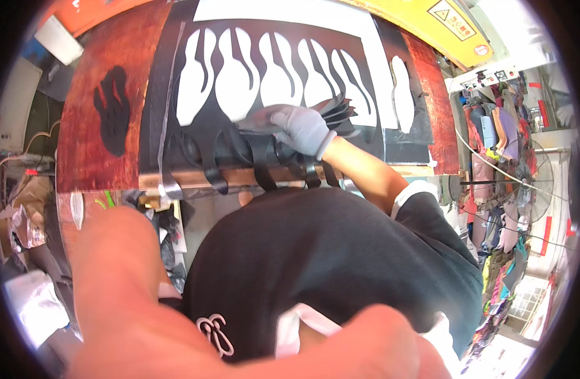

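My right hand [300, 131], in a grey glove, is closed round a stack of thin dark cut pieces [338, 115], whose layered ends fan out beyond the wrist side. It is held over a black sheet [204, 129] with several sole-shaped openings, through which white shows. Curved black strips [209, 165] hang over the table's front edge below the hand. My bare left arm bends up close to the camera; my left hand [372, 344] is large and blurred at the lower edge. Its fingers cannot be made out.
Black cut pieces [115, 110] lie on the reddish board [75, 155] at the left. A yellow machine part [422, 28] with a warning label spans the far side. A fan [533, 180] and heaped coloured material scraps [492, 129] stand at the right.
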A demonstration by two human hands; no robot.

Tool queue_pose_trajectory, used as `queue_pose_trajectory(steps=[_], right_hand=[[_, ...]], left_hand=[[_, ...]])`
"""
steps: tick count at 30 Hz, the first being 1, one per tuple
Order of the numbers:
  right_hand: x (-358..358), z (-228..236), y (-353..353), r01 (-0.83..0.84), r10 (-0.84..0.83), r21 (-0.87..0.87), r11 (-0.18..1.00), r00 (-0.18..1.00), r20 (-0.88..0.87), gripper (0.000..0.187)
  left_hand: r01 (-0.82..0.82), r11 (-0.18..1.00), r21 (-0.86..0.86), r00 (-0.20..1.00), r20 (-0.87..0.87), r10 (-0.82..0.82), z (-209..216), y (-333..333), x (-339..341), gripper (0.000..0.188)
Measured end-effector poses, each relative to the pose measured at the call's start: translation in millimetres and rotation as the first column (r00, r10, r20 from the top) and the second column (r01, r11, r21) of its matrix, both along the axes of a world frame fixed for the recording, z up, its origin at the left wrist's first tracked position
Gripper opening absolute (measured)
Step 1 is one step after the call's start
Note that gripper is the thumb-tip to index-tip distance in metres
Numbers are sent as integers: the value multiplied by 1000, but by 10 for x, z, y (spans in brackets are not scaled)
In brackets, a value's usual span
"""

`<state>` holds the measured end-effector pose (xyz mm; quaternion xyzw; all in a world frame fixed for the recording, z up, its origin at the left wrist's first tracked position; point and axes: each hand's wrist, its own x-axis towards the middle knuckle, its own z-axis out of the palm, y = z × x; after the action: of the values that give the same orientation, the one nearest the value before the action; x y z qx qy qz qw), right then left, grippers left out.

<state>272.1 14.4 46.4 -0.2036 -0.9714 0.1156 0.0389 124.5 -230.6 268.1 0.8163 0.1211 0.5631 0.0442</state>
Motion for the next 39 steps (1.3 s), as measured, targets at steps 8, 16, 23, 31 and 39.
queue_pose_trajectory(steps=[8,16,23,31,39], right_hand=[[14,78,-25,-11,12,29,1000,999,-36,27],[-26,56,-121,19,-18,22,1000,1000,-5,30],[-67,137,-172,5,-5,-9,1000,1000,-20,28],[-10,109,-174,2,-2,-1,1000,997,-72,25],[25,154,-176,3,-12,-35,999,967,-255,27]], left_hand=[[-14,1000,-17,1000,3,14,-1,1,-66,15],[-19,999,-29,1000,0,19,-33,49,-114,16],[-17,1000,-6,1000,8,17,76,13,-36,18],[-30,1000,-3,1000,1,30,154,-49,-78,19],[-550,563,-617,757,-82,648,-694,798,-376,20]])
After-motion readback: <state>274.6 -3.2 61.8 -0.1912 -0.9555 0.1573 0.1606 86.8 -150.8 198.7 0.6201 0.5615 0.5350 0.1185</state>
